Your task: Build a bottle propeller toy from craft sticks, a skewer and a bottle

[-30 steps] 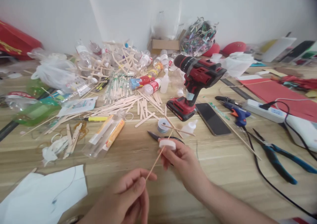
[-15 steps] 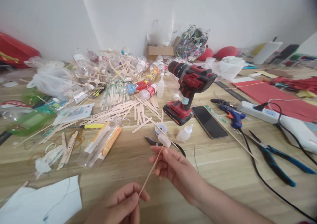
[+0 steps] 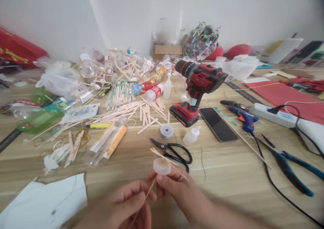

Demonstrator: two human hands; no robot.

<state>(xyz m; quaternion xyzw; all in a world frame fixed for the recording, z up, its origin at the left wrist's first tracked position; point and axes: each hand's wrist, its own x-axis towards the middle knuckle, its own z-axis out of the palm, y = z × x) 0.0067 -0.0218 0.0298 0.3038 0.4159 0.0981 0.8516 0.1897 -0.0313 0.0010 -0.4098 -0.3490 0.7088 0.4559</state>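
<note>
My left hand (image 3: 126, 202) is closed, pinching a thin wooden stick (image 3: 150, 189) between thumb and fingers. The stick slants up to a translucent white plastic cap (image 3: 161, 167). My right hand (image 3: 181, 190) is closed on the cap's lower edge, its thumb just below the cap by the stick's upper end. Across the top of the cap lies another light wooden piece (image 3: 167, 158), slanting down to the right. Beyond the cap, black-handled scissors (image 3: 164, 147) lie on the table, partly behind that piece.
A spool (image 3: 166, 131), a small white squeeze bottle (image 3: 191, 135) and a phone (image 3: 219, 124) lie ahead. A red cordless drill (image 3: 198, 83) stands behind them. Pliers (image 3: 286, 164) and a glue gun (image 3: 243, 117) are at right; wooden sticks (image 3: 124, 110) and a clear bottle (image 3: 106, 143) at left.
The cap and sticks have come down and nearer to me, with my right hand lower. The cap has tilted to a flatter pose, and the scissors and spool show more fully.
</note>
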